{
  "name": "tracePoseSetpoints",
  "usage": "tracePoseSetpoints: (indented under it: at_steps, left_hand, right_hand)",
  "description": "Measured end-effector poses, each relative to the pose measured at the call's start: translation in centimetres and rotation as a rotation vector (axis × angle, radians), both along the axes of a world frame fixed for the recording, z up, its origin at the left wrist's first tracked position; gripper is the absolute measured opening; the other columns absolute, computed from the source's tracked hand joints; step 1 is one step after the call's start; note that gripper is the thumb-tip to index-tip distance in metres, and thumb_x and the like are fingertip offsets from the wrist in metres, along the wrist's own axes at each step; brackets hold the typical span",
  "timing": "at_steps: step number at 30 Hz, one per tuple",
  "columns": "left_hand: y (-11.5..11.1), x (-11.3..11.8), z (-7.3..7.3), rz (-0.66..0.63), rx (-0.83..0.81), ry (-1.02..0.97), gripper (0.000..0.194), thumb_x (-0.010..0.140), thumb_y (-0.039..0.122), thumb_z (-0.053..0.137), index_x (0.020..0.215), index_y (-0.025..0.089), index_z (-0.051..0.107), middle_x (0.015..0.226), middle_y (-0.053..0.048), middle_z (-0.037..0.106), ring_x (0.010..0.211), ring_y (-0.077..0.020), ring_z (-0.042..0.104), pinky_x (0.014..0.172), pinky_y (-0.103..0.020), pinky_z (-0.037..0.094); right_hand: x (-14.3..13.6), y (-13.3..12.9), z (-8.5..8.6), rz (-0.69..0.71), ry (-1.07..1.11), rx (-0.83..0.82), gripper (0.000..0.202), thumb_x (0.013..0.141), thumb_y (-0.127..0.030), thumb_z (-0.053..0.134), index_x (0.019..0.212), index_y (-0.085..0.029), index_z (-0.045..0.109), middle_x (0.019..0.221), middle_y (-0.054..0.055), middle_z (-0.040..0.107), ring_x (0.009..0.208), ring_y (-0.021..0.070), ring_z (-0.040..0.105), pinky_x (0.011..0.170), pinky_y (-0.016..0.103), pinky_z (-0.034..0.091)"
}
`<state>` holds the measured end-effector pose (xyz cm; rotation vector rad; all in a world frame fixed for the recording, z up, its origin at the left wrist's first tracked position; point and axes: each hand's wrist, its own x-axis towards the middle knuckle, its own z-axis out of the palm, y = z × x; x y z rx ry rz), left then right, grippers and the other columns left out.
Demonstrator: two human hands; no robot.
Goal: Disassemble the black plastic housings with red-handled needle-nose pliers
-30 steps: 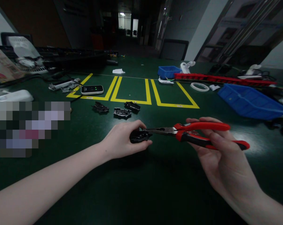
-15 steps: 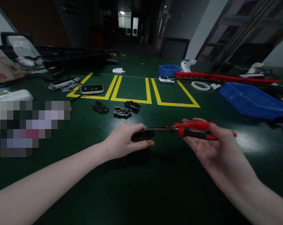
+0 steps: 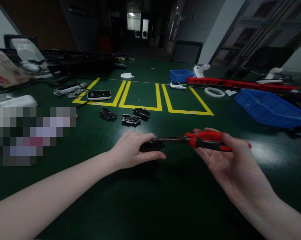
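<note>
My left hand (image 3: 133, 150) grips a small black plastic part (image 3: 150, 146) between thumb and fingers, low over the green table. In my right hand (image 3: 230, 160) are red-and-black needle-nose pliers (image 3: 207, 140), pointing left. Their narrow jaws reach the upper edge of the black part, close to my left fingertips. Whether the jaws pinch anything there I cannot tell. Beyond my left hand, several similar black plastic parts (image 3: 131, 119) lie loose on the table.
Yellow tape outlines (image 3: 140, 108) mark the table ahead. A white-edged black device (image 3: 99, 95) lies at the left outline. To the right are a large blue bin (image 3: 270, 108), a tape roll (image 3: 214, 92), a small blue bin (image 3: 180, 76) and a long red strip (image 3: 240, 83).
The view has shifted very slightly. The pliers' jaws stay at the black part, and both hands hold nearly the same pose.
</note>
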<state>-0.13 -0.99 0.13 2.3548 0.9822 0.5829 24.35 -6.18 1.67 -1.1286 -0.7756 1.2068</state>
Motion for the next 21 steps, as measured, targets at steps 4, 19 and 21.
tracePoseSetpoints:
  at_steps: [4,19,21]
  left_hand:
    - [0.1,-0.1,0.3,-0.085,-0.16,-0.105,0.035,0.094,0.049,0.055,0.093,0.016,0.068,0.076,-0.001,0.065,0.065,-0.0138,0.058,0.061,-0.024,0.041]
    - [-0.2,-0.1,0.2,-0.035,-0.121,-0.103,0.033,0.091,0.049,0.059,0.098,0.018,0.066,0.075,-0.001,0.066,0.065,-0.0145,0.058,0.061,-0.025,0.04]
    - [-0.2,-0.1,0.2,-0.027,-0.108,-0.117,0.031,0.091,0.048,0.059,0.097,0.018,0.066,0.074,0.0,0.065,0.064,-0.0136,0.056,0.06,-0.024,0.039]
  right_hand:
    - [-0.9,-0.7,1.2,-0.11,-0.113,0.102,0.026,0.07,-0.045,0.078,0.092,-0.032,0.072,0.106,0.001,0.075,0.114,0.0294,0.066,0.1,0.05,0.054]
    - [-1.1,-0.9,1.5,-0.115,-0.128,0.166,0.023,0.071,-0.045,0.075,0.092,-0.035,0.074,0.105,-0.001,0.074,0.116,0.0283,0.064,0.101,0.048,0.053]
    - [-1.2,-0.9,1.5,-0.101,-0.146,0.145,0.026,0.069,-0.047,0.076,0.091,-0.033,0.074,0.104,0.0,0.075,0.113,0.0293,0.066,0.101,0.051,0.051]
